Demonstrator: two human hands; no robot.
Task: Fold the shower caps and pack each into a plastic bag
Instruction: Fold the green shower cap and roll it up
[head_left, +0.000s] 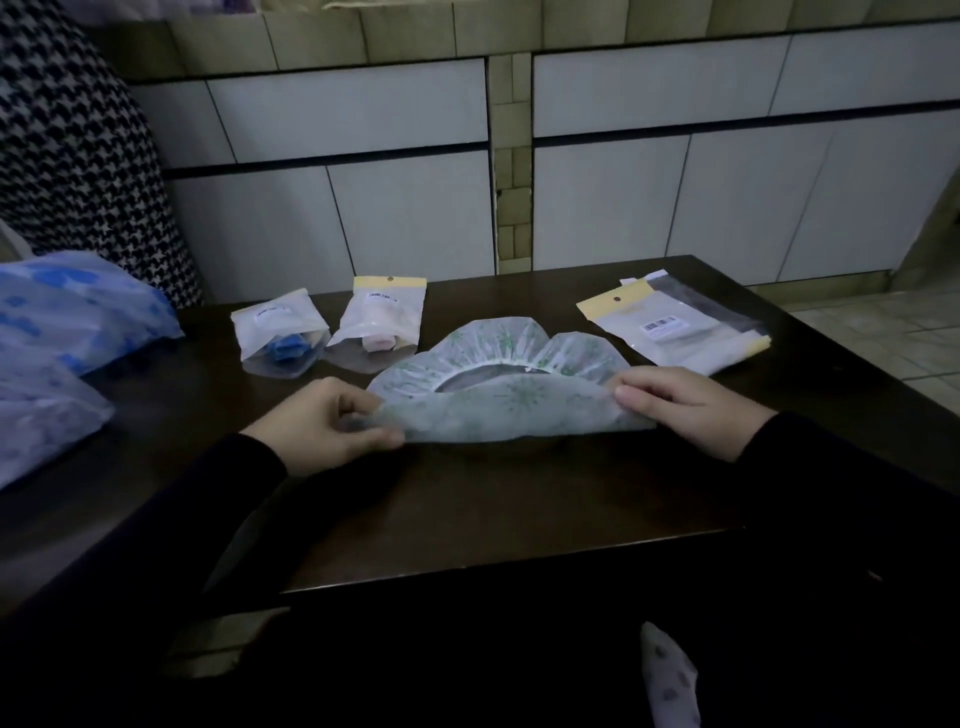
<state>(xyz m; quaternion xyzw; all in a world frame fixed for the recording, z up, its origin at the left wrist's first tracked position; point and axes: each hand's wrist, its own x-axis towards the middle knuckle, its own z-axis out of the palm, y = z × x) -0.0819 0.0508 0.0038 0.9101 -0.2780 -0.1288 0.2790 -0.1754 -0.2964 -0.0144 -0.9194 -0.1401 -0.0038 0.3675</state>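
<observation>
Thin translucent plastic, green print: shower cap (511, 402) sits mid-desk (467, 509), opening up, elastic ring visible. Left hand (332, 423) pinches the near edge at the cap's 8 o'clock, right hand (680, 402) pinches it at 4 o'clock, fingers of both curled on the film. Near rim is lifted off the desk; far ruffle lies flat.

Step, as I read it: first fold, near half about to go over the far half. Not packed yet.

Next move needs both corners carried toward 12 o'clock together, landed on the far rim, then pressed flat. Film is floppy and the elastic will likely spring back, so keep pressure on.

Empty bags (675, 327) lie at 2 o'clock from the cap, well apart. Two packed bags sit at 10–11 o'clock: one with blue content (283, 338), one pinkish (379, 325). Blue-print plastic heap (67, 332) at the desk's 9 o'clock.
</observation>
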